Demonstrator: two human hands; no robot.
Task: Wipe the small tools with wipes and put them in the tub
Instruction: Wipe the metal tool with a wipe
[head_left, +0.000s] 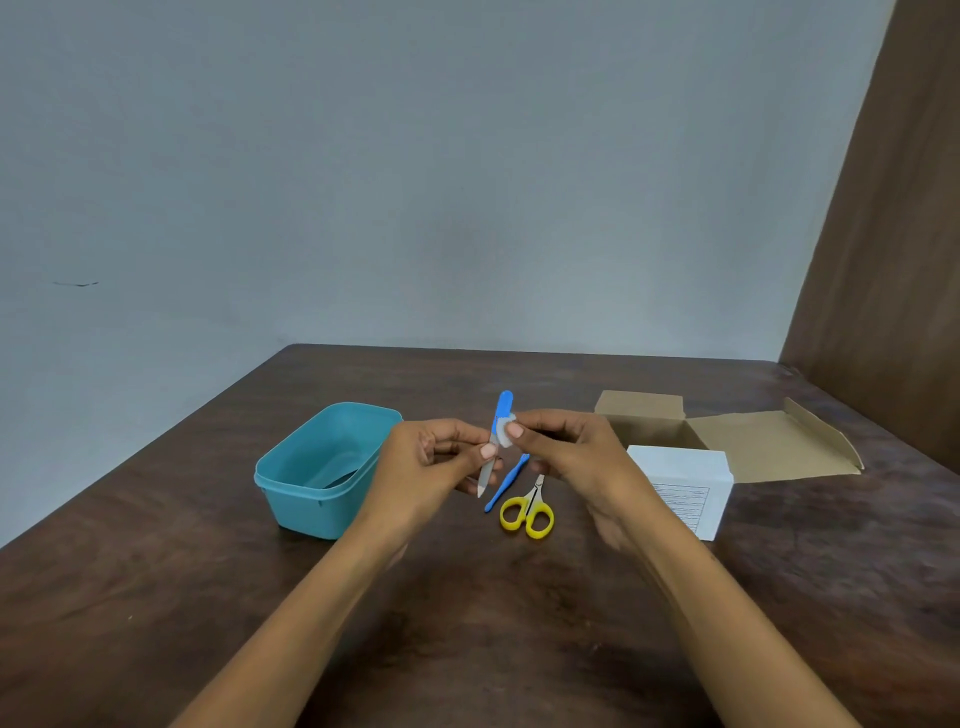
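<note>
Hands above dark wooden desk (467, 623) | left hand (431, 462) pinches blue-and-white nail file (496, 441), held upright | right hand (566, 452) pinches small white wipe (505, 434) against file | teal plastic tub (317, 470) at 9 o'clock of hands, dark flat item inside | thin blue plastic tool (506, 483), yellow-handled scissors (527, 512) on desk at 6 o'clock of file | open cardboard box (727, 441) at 3 o'clock

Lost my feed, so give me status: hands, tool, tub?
Left hand holds nail file upright; right hand pinches wipe on it. Tub left, open. Scissors wait on table.
</note>
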